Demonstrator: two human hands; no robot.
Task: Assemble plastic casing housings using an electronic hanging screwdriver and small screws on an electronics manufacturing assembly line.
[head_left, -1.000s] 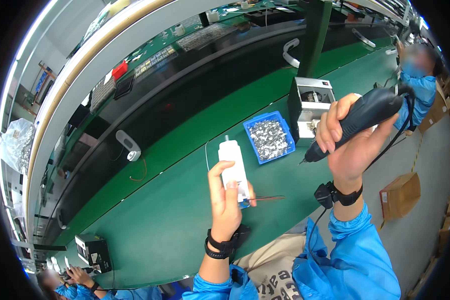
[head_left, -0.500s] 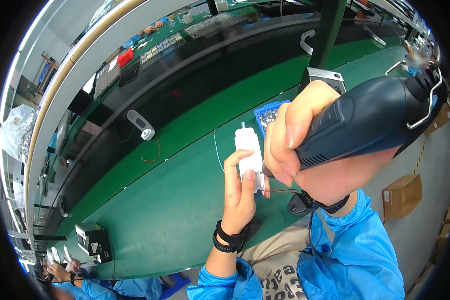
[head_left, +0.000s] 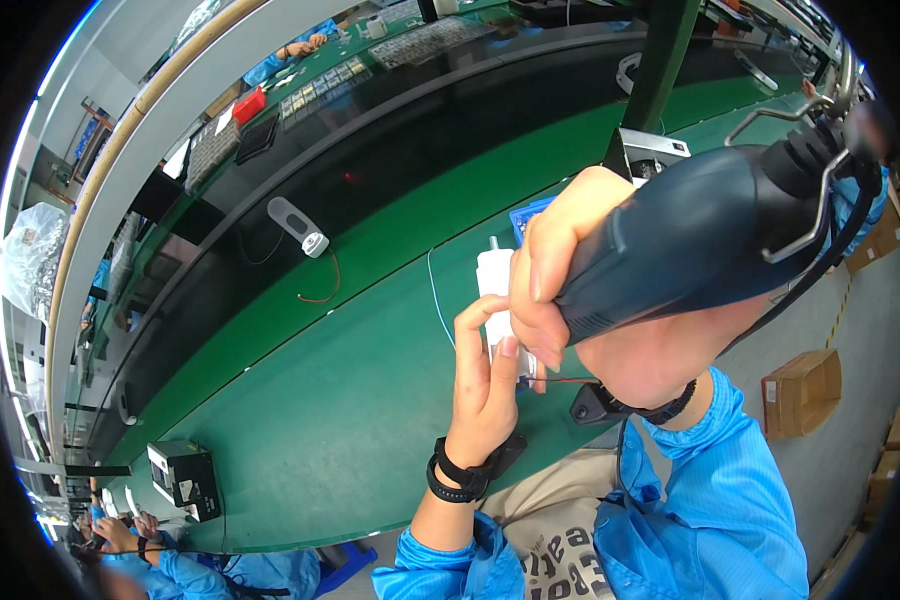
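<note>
My left hand (head_left: 482,395) is closed around a white plastic housing (head_left: 493,272) above the green bench, thumb and fingers on its sides. A short grey stub sticks up from its far end, and thin dark and red wires trail from its near end. My right hand (head_left: 655,350) grips a black electric screwdriver (head_left: 700,245), slanting down to the left toward the housing. Its tip is hidden behind my right fingers, so contact cannot be made out. Just beyond my right hand, a blue tray (head_left: 528,214) is mostly covered.
A dark conveyor belt (head_left: 390,150) runs beyond the bench; a grey-and-white device (head_left: 298,224) with a loose wire lies there. A metal-faced box (head_left: 655,146) stands by a green post (head_left: 663,75). At lower left are a black box (head_left: 185,480) and a co-worker's blue sleeve (head_left: 195,575).
My right hand and the screwdriver have shifted left, covering more of the housing and the blue tray. The grey-and-white device on the belt side appears farther right and up.
</note>
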